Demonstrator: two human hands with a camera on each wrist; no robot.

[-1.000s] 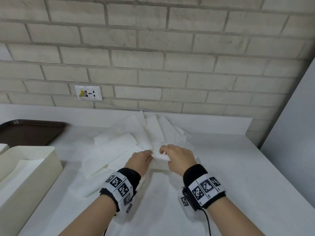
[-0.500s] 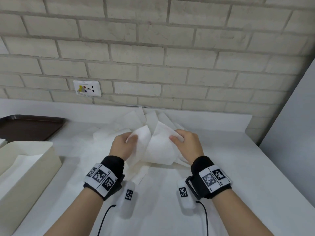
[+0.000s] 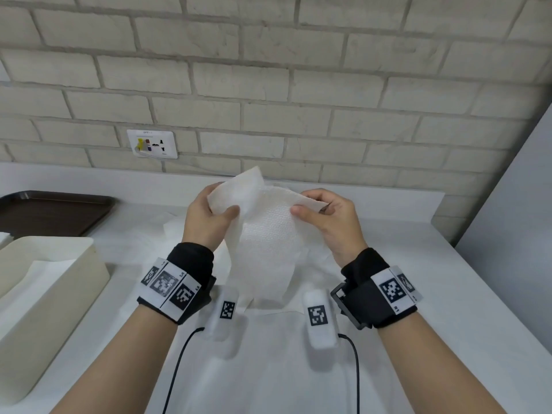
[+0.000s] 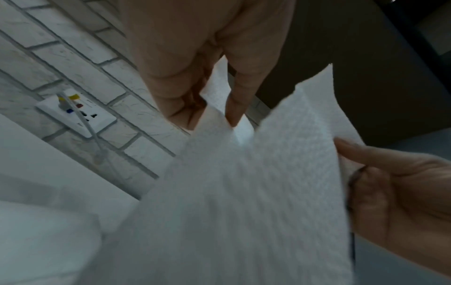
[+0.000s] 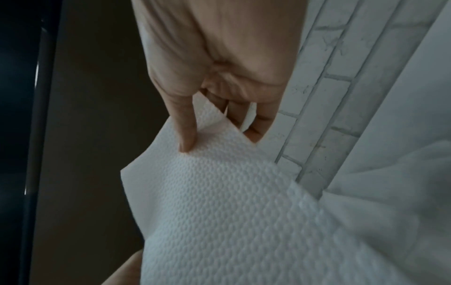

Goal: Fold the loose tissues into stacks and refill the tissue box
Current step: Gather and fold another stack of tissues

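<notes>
At the far left of the head view, a cream rectangular plastic tissue box (image 3: 44, 297) is seen on the white countertop (image 3: 433, 309), open at the top, with a white sheet lying inside it. Above it, in the upper left of the frame, part of a dark brown flat tray (image 3: 50, 212) is shown against the back of the counter. A white wall socket plate (image 3: 152, 144) is set into the pale brick wall (image 3: 298, 85) just right of the tray.

In the centre of the frame, a white embossed paper tissue (image 3: 264, 249) is held up in the air above the countertop, its lower part hanging down between the two wrists. Its upper left corner is pinched by the left hand (image 3: 206, 219) between thumb and curled fingers, which is confirmed in the left wrist view (image 4: 195, 77). Its upper right edge is pinched by the right hand (image 3: 328, 222), thumb in front and fingers behind; in the right wrist view (image 5: 219, 67) the thumb is seen pressed on the embossed sheet (image 5: 231, 212).

Beneath the raised sheet, further loose white tissues (image 3: 167, 228) are spread flat on the countertop, partly hidden by the hands
</notes>
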